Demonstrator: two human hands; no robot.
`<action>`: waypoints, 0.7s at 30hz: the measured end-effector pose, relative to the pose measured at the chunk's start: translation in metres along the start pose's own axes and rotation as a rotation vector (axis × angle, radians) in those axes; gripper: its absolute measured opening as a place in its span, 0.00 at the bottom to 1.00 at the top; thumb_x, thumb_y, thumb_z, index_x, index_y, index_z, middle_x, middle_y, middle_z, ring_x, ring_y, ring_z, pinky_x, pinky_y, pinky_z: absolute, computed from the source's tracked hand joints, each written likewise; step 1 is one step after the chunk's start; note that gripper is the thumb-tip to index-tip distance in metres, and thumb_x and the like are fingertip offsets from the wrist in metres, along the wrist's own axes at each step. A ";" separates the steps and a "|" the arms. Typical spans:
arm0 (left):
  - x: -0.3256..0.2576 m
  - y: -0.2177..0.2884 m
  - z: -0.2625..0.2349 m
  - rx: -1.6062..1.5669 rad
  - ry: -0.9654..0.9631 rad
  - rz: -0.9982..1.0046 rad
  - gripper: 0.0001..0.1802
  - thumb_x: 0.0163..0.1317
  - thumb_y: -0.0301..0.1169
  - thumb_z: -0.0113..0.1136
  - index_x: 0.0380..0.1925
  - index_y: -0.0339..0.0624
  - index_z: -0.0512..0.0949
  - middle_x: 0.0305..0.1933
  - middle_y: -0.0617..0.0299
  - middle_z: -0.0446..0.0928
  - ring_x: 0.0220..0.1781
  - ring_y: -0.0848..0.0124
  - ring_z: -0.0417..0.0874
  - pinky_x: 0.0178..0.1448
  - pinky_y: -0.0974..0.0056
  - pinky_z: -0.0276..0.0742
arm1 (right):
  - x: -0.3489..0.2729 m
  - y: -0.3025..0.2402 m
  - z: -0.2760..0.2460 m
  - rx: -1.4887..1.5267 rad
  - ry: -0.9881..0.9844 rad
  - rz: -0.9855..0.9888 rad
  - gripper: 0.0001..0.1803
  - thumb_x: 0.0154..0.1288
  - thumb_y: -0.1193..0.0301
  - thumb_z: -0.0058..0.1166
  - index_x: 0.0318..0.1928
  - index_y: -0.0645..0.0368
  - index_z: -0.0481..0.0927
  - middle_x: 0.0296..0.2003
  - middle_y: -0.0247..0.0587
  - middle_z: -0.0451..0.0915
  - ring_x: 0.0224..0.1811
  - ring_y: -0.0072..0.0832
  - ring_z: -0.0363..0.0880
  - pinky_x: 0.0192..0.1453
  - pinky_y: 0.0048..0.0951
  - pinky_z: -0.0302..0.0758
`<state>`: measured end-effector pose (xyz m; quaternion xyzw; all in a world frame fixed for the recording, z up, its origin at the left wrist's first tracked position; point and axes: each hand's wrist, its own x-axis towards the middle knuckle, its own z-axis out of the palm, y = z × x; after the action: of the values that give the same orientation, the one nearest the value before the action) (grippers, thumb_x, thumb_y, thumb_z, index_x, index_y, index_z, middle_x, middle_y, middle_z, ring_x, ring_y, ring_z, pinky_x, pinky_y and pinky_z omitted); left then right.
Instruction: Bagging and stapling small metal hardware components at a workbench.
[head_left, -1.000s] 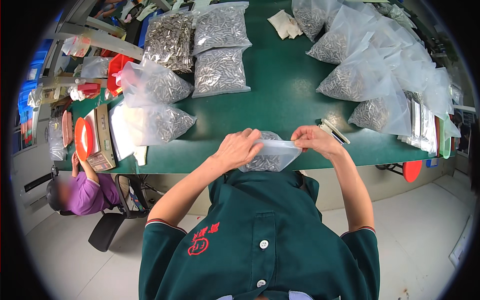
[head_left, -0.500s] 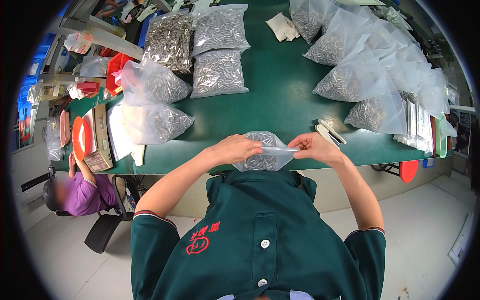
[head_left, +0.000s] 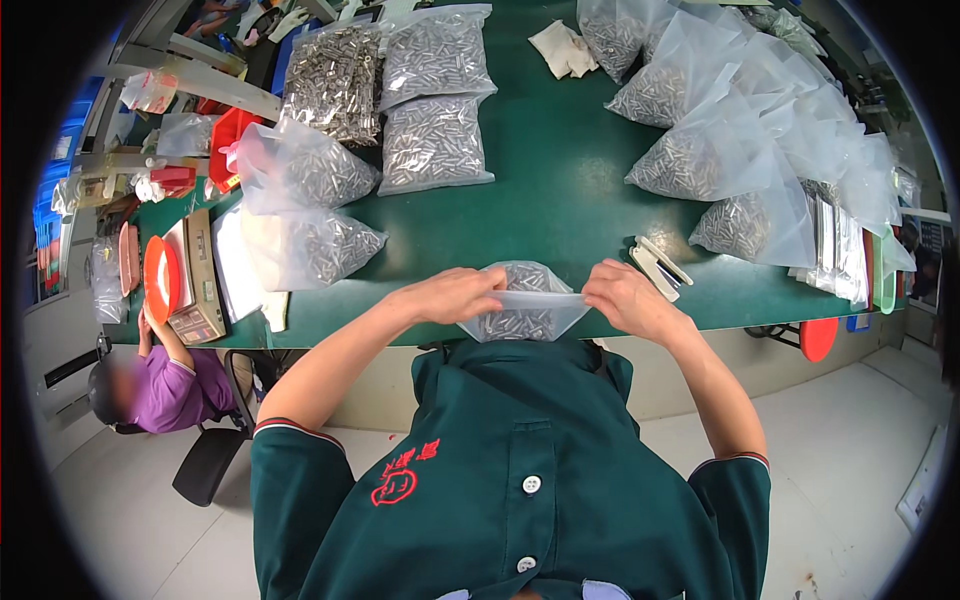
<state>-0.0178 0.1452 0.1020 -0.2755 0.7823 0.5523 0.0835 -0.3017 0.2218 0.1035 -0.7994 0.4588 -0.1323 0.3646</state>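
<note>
Both bare forearms come up from the short green sleeves and bend inward, so the hands meet in front of the chest. The left hand (head_left: 455,295) lies palm down with its fingers curled and pointing toward the right hand (head_left: 622,298), pinched shut at the fingertips. The right hand mirrors it, knuckles up, thumb and fingers pressed together and pointing left. The two hands sit level, near each other but apart, elbows spread outward.
</note>
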 end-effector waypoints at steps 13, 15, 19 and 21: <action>-0.024 -0.068 -0.009 -0.383 -0.032 -0.245 0.14 0.65 0.35 0.51 0.26 0.36 0.74 0.20 0.65 0.73 0.24 0.78 0.71 0.31 0.68 0.67 | 0.021 0.063 0.033 0.802 -0.245 0.378 0.08 0.61 0.70 0.53 0.32 0.63 0.79 0.26 0.31 0.75 0.29 0.20 0.69 0.33 0.26 0.67; -0.022 -0.081 0.009 -0.447 -0.014 -0.221 0.13 0.65 0.35 0.51 0.27 0.36 0.74 0.21 0.66 0.72 0.24 0.79 0.71 0.31 0.69 0.67 | 0.022 0.071 0.049 0.862 -0.257 0.395 0.08 0.62 0.70 0.54 0.31 0.62 0.79 0.25 0.27 0.75 0.30 0.15 0.67 0.32 0.22 0.65; -0.028 -0.068 0.007 -0.556 0.080 -0.211 0.12 0.65 0.35 0.51 0.29 0.38 0.73 0.21 0.68 0.72 0.24 0.82 0.71 0.32 0.71 0.67 | 0.016 0.073 0.050 1.018 -0.194 0.380 0.07 0.61 0.71 0.54 0.31 0.63 0.79 0.25 0.27 0.74 0.29 0.15 0.66 0.32 0.20 0.63; -0.033 -0.048 -0.002 -0.503 0.071 -0.266 0.09 0.63 0.32 0.52 0.30 0.37 0.73 0.24 0.64 0.72 0.27 0.74 0.74 0.35 0.67 0.69 | 0.014 0.061 0.033 1.008 -0.201 0.313 0.07 0.61 0.71 0.55 0.30 0.64 0.79 0.26 0.27 0.72 0.30 0.16 0.66 0.33 0.20 0.62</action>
<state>0.0350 0.1432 0.0776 -0.4069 0.5804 0.7031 0.0567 -0.3152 0.2065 0.0361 -0.4559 0.4150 -0.2031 0.7607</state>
